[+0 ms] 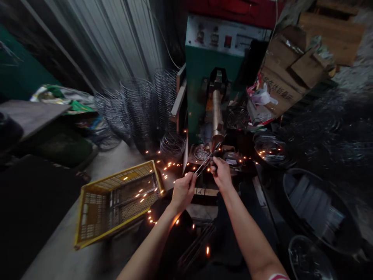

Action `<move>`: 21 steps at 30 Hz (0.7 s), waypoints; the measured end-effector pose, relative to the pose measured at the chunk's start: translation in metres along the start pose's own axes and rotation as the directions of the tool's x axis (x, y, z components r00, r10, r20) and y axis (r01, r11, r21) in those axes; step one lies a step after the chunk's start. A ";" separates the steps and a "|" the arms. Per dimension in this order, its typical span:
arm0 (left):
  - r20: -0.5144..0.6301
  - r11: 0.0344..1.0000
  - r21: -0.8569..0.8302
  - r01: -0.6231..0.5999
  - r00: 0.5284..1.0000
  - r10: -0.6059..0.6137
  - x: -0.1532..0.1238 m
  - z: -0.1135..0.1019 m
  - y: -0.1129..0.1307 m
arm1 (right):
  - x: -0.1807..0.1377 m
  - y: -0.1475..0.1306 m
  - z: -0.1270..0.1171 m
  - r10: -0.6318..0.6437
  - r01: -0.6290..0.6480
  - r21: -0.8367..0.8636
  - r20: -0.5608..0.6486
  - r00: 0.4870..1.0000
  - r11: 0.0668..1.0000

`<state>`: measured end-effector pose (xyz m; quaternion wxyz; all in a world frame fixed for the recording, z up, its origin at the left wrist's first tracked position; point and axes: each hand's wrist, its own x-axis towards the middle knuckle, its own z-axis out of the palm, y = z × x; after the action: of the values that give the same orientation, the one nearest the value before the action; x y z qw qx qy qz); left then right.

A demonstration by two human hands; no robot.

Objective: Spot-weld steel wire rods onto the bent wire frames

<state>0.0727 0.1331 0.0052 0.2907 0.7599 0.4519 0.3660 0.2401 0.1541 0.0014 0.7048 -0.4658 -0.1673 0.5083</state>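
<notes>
My left hand (183, 191) is closed around the near end of thin metal rods (205, 160) that slant up to the right. My right hand (220, 171) pinches the same rods closer to the machine. Their far ends sit under the copper-coloured electrode (216, 114) of a green spot-welding machine (204, 66). Orange sparks scatter over the floor to the left and below my hands.
A yellow plastic crate (116, 202) lies tilted on the floor at left. Stacks of round wire grilles (140, 109) stand by the corrugated wall. A dark round tub (317, 206) with metal pieces sits at right, cardboard boxes (291, 66) above it.
</notes>
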 end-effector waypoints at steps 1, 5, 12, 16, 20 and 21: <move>0.004 1.000 -0.004 -0.003 1.000 0.003 0.001 -0.001 0.000 | -0.001 -0.001 -0.001 -0.005 0.005 -0.016 0.006 1.000 1.000; 0.031 0.998 -0.015 -0.056 0.998 0.057 0.009 -0.002 0.001 | -0.001 -0.010 -0.009 -0.057 0.058 -0.130 0.016 0.998 0.990; 0.042 0.989 -0.015 -0.146 0.988 0.147 0.040 0.003 -0.009 | 0.016 -0.020 -0.015 -0.030 0.034 -0.080 0.046 0.999 0.996; 0.057 0.987 -0.032 -0.156 0.986 0.158 0.048 0.004 -0.015 | 0.022 -0.020 -0.014 -0.005 0.009 -0.067 0.047 0.999 0.998; 0.086 0.991 -0.060 -0.122 0.988 0.127 0.050 0.000 -0.016 | 0.026 -0.020 -0.015 0.006 -0.001 -0.077 0.063 0.998 0.997; 0.093 0.992 -0.065 -0.111 0.989 0.117 0.050 -0.001 -0.016 | 0.026 -0.021 -0.016 0.010 -0.004 -0.086 0.068 0.998 0.996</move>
<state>0.0803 0.1851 0.0081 0.3136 0.7922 0.3819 0.3581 0.2744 0.1678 0.0047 0.6763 -0.4785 -0.2112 0.5187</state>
